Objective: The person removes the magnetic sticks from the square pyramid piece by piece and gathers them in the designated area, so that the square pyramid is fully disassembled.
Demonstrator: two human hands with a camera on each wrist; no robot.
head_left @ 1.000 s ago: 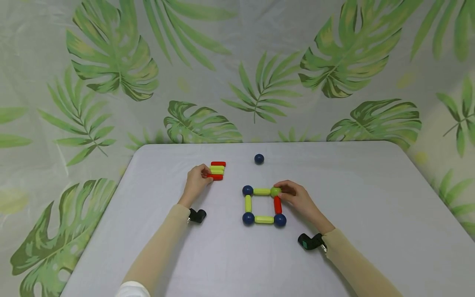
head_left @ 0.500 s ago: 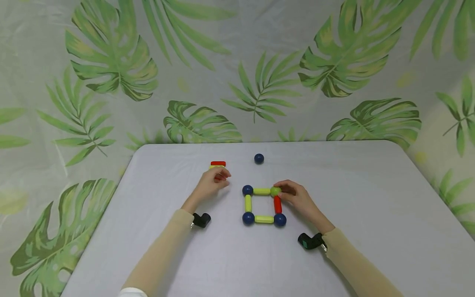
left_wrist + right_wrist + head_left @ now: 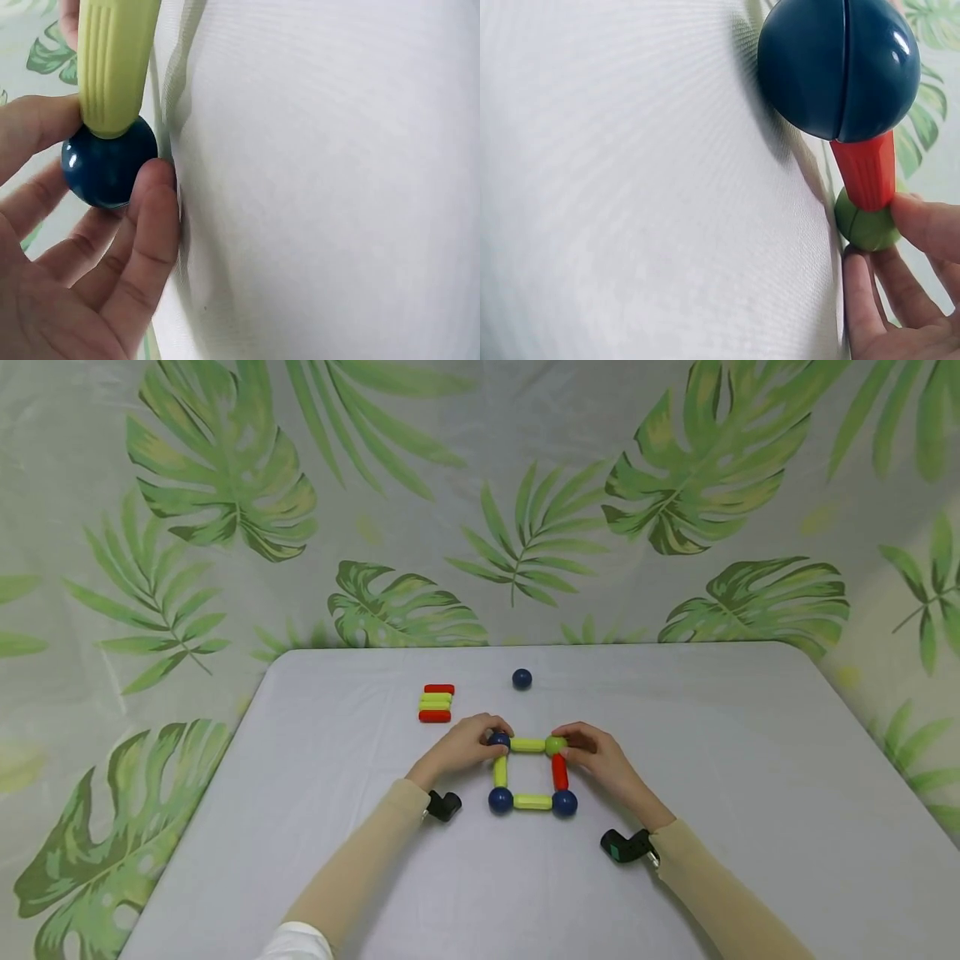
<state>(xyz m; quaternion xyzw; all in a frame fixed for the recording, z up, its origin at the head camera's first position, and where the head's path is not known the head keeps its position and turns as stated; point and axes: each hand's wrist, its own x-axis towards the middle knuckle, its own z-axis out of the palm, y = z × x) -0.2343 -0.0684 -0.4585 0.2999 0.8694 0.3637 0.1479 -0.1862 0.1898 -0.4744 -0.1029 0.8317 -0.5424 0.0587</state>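
A square of rods and balls lies flat on the table. Its far left corner is a blue ball (image 3: pixel 105 169), which my left hand (image 3: pixel 467 743) grips between thumb and fingers. At the far right corner my right hand (image 3: pixel 603 762) pinches a green ball (image 3: pixel 866 223). Two more blue balls, one at near left (image 3: pixel 501 801) and one at near right (image 3: pixel 565 803), form the near corners. Yellow-green rods make the far side (image 3: pixel 528 745), left side (image 3: pixel 500 772) and near side (image 3: pixel 533 802). The right side is a red rod (image 3: pixel 868 169).
Beyond my left hand, two red rods and two yellow-green rods (image 3: pixel 435 697) lie side by side. A loose blue ball (image 3: pixel 522 678) sits near the far edge of the white table (image 3: pixel 675 693). A leaf-print cloth (image 3: pixel 420 510) hangs behind.
My left hand has left the stacked rods, moved right and taken hold of the far left blue ball. My right hand stays on the green ball.
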